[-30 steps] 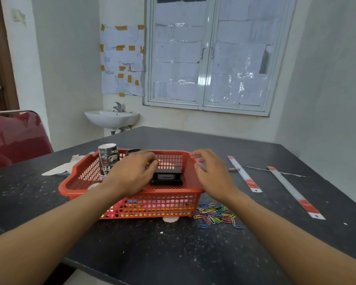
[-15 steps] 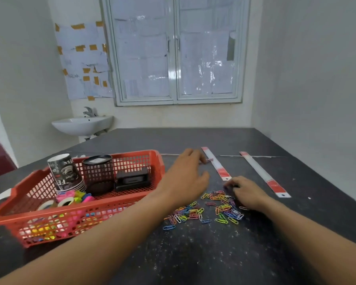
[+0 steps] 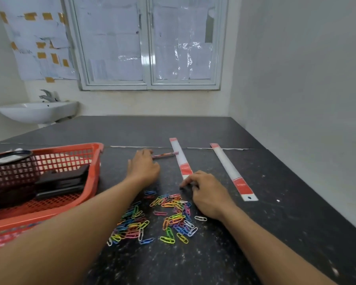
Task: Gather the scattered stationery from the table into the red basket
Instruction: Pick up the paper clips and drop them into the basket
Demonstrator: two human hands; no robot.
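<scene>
A scatter of coloured wire paper clips [image 3: 160, 219] is lying nearest on the dark speckled surface [image 3: 193, 264], between the forearms. Just beyond, the right hand [image 3: 209, 195] is being held with fingers curled at the near end of a white plastic ruler with red ends [image 3: 181, 159]; whether it is grasped cannot be told. Farther off, the left hand [image 3: 144, 167] is being held out, fingers released, tips at a pink pencil [image 3: 164, 155]. The red plastic mesh basket [image 3: 92, 177] is sitting at the left.
</scene>
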